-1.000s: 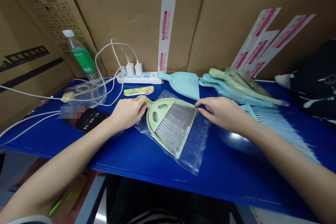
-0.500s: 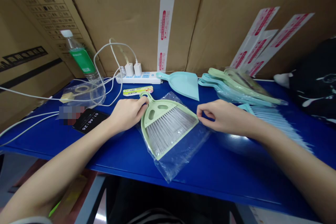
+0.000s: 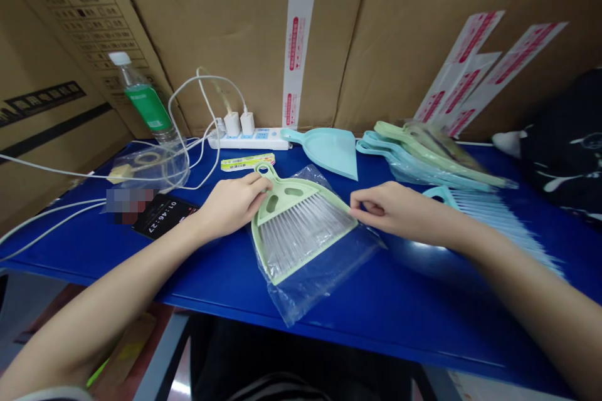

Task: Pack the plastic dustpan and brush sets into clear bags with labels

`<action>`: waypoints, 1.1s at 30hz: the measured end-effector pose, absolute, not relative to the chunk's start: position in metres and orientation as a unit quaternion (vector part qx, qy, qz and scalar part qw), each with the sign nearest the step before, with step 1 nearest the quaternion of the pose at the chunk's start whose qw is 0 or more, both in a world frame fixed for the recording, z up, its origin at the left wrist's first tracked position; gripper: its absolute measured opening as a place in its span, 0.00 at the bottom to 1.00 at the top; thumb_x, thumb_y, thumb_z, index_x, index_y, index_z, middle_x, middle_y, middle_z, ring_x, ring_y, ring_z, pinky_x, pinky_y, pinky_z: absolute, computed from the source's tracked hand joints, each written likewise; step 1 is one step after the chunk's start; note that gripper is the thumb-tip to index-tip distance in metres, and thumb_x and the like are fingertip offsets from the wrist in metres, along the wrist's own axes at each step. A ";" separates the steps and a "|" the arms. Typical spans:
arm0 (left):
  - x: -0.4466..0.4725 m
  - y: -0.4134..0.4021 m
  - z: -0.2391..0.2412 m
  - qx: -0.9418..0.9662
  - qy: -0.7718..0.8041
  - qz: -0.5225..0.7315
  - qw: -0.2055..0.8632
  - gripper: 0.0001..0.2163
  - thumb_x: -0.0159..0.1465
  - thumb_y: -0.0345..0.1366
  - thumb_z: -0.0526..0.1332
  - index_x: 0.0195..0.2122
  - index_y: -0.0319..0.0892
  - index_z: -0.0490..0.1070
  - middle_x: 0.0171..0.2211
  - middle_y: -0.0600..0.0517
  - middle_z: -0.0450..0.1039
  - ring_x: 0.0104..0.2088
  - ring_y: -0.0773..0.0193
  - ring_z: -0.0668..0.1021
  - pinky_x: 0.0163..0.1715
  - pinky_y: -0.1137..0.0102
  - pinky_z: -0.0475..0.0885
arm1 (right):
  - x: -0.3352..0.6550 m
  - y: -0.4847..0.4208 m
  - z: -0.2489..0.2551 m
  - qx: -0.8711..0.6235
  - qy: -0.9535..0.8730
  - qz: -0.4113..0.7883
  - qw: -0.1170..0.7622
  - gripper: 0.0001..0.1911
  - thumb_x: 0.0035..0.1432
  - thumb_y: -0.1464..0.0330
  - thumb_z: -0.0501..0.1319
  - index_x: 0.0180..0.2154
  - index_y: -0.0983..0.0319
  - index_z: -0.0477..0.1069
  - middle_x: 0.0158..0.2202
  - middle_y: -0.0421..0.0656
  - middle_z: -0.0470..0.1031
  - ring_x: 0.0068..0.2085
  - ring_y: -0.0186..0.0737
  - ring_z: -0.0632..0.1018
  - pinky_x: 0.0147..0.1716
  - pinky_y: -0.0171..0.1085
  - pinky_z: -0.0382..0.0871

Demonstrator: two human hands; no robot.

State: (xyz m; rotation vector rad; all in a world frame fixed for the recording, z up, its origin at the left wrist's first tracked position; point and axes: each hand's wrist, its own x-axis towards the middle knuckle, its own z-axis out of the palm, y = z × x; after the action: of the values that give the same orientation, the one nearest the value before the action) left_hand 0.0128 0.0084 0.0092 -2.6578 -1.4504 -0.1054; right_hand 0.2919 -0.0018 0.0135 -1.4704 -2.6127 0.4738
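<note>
A light green dustpan with a matching grey-bristled brush nested in it lies in front of me. A clear plastic bag spreads around and below it; how much of the set is inside the bag, I cannot tell. My left hand is closed on the handle end of the dustpan, its fingertips just below the hanging hole. At the opposite, right corner, my right hand has thumb and forefinger pinched on the bag's edge, close against the dustpan's rim.
Behind lie a light blue dustpan, a packet, a power strip with cables and bagged sets. A blue brush lies under my right forearm. To the left are a bottle and a phone. Cardboard walls the back.
The dustpan set and bag have turned slightly, the bag's lower corner shifting left. My left hand has moved slightly right; my right fingers have moved slightly left along the bag's edge.
</note>
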 end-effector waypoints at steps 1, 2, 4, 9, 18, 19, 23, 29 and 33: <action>0.013 0.008 0.009 -0.876 -0.477 -0.034 0.064 0.14 0.69 0.36 0.46 0.46 0.43 0.70 0.45 0.47 0.76 0.38 0.59 0.80 0.34 0.68 0.72 | 0.292 -0.002 0.014 -0.474 -0.864 0.162 0.055 0.15 0.57 0.61 0.50 0.20 0.57 0.57 0.15 0.35 0.57 0.19 0.35 0.60 0.21 0.36 0.53; 0.013 0.008 0.009 -0.877 -0.474 -0.032 0.072 0.15 0.69 0.35 0.46 0.45 0.42 0.70 0.44 0.47 0.75 0.37 0.59 0.80 0.33 0.68 0.72 | 0.293 -0.003 0.014 -0.464 -0.868 0.168 0.054 0.16 0.57 0.61 0.50 0.19 0.57 0.56 0.15 0.35 0.56 0.19 0.34 0.60 0.21 0.36 0.52; 0.013 0.008 0.009 -0.881 -0.466 -0.030 0.078 0.15 0.69 0.35 0.46 0.45 0.42 0.71 0.44 0.47 0.76 0.37 0.59 0.80 0.32 0.68 0.71 | 0.293 -0.004 0.015 -0.449 -0.874 0.179 0.049 0.17 0.57 0.61 0.50 0.18 0.57 0.54 0.16 0.36 0.57 0.20 0.34 0.60 0.21 0.36 0.52; 0.016 0.006 0.014 -0.875 -0.478 0.027 0.070 0.15 0.69 0.37 0.46 0.49 0.42 0.69 0.28 0.51 0.77 0.28 0.59 0.79 0.27 0.69 0.67 | 0.293 -0.006 0.017 -0.446 -0.871 0.201 0.043 0.18 0.58 0.59 0.50 0.19 0.57 0.53 0.16 0.35 0.56 0.20 0.34 0.59 0.21 0.36 0.51; 0.017 0.003 0.016 -0.882 -0.463 0.044 0.074 0.15 0.66 0.31 0.47 0.50 0.40 0.68 0.25 0.51 0.76 0.26 0.58 0.79 0.25 0.69 0.65 | 0.288 -0.003 0.013 -0.459 -0.857 0.221 0.078 0.14 0.61 0.58 0.47 0.25 0.56 0.55 0.17 0.35 0.60 0.20 0.35 0.61 0.22 0.36 0.54; 0.016 0.003 0.016 -0.884 -0.459 0.040 0.073 0.16 0.65 0.30 0.48 0.50 0.40 0.68 0.26 0.51 0.77 0.27 0.58 0.79 0.25 0.69 0.66 | 0.289 -0.003 0.013 -0.457 -0.858 0.225 0.074 0.14 0.61 0.58 0.47 0.25 0.56 0.55 0.17 0.35 0.60 0.20 0.35 0.60 0.22 0.36 0.54; 0.014 0.003 0.013 -0.899 -0.433 0.009 0.070 0.16 0.65 0.29 0.47 0.50 0.41 0.68 0.33 0.50 0.79 0.31 0.60 0.80 0.28 0.70 0.68 | 0.292 -0.004 0.014 -0.448 -0.860 0.238 0.061 0.16 0.60 0.56 0.49 0.23 0.56 0.55 0.17 0.34 0.59 0.20 0.33 0.59 0.22 0.35 0.53; 0.011 0.005 0.009 -0.918 -0.387 -0.035 0.084 0.15 0.67 0.30 0.46 0.50 0.41 0.67 0.41 0.48 0.79 0.34 0.62 0.81 0.29 0.71 0.70 | 0.293 -0.005 0.017 -0.432 -0.863 0.257 0.046 0.19 0.57 0.53 0.52 0.21 0.57 0.54 0.17 0.35 0.58 0.20 0.32 0.59 0.22 0.35 0.53; 0.011 0.004 0.008 -0.915 -0.391 -0.009 0.099 0.14 0.68 0.31 0.47 0.50 0.40 0.68 0.25 0.53 0.76 0.23 0.63 0.77 0.22 0.73 0.63 | 0.293 -0.005 0.018 -0.425 -0.865 0.266 0.029 0.19 0.58 0.54 0.51 0.21 0.57 0.53 0.18 0.35 0.58 0.21 0.32 0.58 0.22 0.34 0.53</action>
State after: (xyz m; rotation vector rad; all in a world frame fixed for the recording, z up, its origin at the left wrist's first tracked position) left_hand 0.0113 0.0044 0.0082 -2.7066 -1.1582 -0.0280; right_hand 0.2934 -0.0053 0.0183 -1.3099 -2.6681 0.8202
